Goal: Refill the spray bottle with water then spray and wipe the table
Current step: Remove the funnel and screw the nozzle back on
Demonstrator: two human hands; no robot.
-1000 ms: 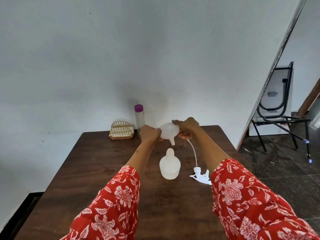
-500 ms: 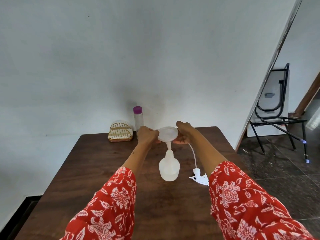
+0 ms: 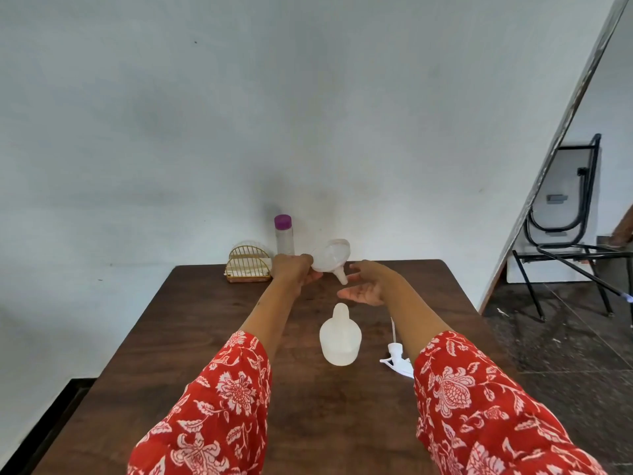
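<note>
Nearest: both red floral sleeves [image 3: 219,402] fill the bottom edge, cut off by the frame.

Spray bottle [image 3: 339,335] stands upright on the tabletop [image 3: 205,337], neck open, head removed. Translucent body; I can't read a water level. The sprayer head [image 3: 397,359] lies on its side just right of the bottle, dip tube pointing away, partly under the right forearm.

Right hand [image 3: 364,286] hovers beyond the bottle, palm up, fingers relaxed and apart, holding nothing. Left hand [image 3: 294,270] has its grip clamped on the rim of the funnel [image 3: 330,258], which is tilted, spout angled down-right toward the right palm and well clear of the bottle neck.

Far edge by the wall: water bottle [image 3: 284,236] with a purple cap, capped, and a wire napkin holder [image 3: 248,265] beside it.

Risks from here:
- One-hand rim hold on a tilted funnel is weak; it could slip and knock the light bottle over.
- The spout is narrow and so is the neck. If it's seated off-centre, the bottle tips or water runs onto the tabletop.
- The right forearm is close over the sprayer head, so a sweep back could drag it off the edge.
- Pouring with the funnel unsupported may flood it.

Hard to tell: the left fingers behind the funnel, whether the funnel is wet, and what the holder contains. No wiping cloth is visible.
</note>
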